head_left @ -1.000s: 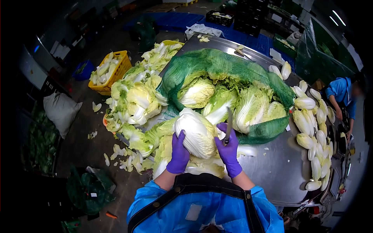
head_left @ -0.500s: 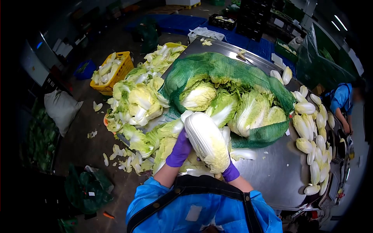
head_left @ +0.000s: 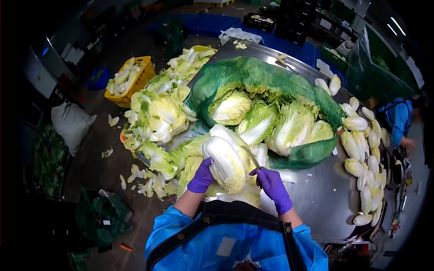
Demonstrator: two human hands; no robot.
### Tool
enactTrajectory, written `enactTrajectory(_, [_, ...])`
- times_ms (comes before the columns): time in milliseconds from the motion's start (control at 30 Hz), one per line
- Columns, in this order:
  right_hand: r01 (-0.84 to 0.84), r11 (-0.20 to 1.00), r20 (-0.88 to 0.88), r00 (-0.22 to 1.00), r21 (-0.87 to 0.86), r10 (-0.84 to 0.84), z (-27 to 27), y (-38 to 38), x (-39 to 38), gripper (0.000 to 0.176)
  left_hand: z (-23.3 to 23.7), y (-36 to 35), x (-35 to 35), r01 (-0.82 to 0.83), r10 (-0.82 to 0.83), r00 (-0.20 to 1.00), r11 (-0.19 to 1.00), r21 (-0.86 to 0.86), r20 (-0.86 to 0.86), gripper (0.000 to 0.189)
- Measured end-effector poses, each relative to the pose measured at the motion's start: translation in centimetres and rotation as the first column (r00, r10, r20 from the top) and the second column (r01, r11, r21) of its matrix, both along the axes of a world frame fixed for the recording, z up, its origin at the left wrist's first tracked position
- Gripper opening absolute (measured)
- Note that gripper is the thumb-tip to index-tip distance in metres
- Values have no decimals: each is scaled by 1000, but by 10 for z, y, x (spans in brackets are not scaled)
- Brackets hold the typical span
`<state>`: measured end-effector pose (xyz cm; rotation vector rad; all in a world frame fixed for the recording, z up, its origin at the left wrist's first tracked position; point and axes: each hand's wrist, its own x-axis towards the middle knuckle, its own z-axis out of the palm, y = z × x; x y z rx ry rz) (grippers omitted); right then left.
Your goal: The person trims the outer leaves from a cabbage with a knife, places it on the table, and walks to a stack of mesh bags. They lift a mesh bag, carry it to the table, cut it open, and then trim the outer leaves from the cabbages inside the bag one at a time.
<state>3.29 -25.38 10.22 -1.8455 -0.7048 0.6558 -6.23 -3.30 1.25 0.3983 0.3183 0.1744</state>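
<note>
A pale, stripped napa cabbage (head_left: 223, 166) is held low over the near side of the table, with my left hand (head_left: 201, 176) closed around its left side. My right hand (head_left: 273, 185), in a purple glove like the left, grips a knife (head_left: 252, 157); its blade points up and left, close to the cabbage's right side. Loose cabbage leaves (head_left: 192, 156) lie beneath and to the left of the held head. Just beyond, a green mesh sack (head_left: 266, 72) lies open with several napa cabbages (head_left: 289, 128) in it.
Trimmed cabbage heads (head_left: 355, 149) line the right side of the steel table (head_left: 312, 203). Leaves are heaped at the left edge (head_left: 158, 115), near a yellow crate (head_left: 143, 74). Another knife (head_left: 284, 64) lies at the back. A co-worker in blue (head_left: 398, 117) stands at the right.
My right hand has come off the cabbage's underside and moved right, now showing a knife. The cabbage has shifted slightly left and down in my left hand.
</note>
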Motion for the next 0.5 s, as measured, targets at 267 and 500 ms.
enactTrajectory(267, [-27,999,447,894,30,11,1,4,-20,20,15,7,-4,-71,56,997,941,332,55,78])
enactTrajectory(500, [-3,1000,452,892,13,-4,-4,8,-26,19,22,-1,1,-195,173,981,894,403,92,78])
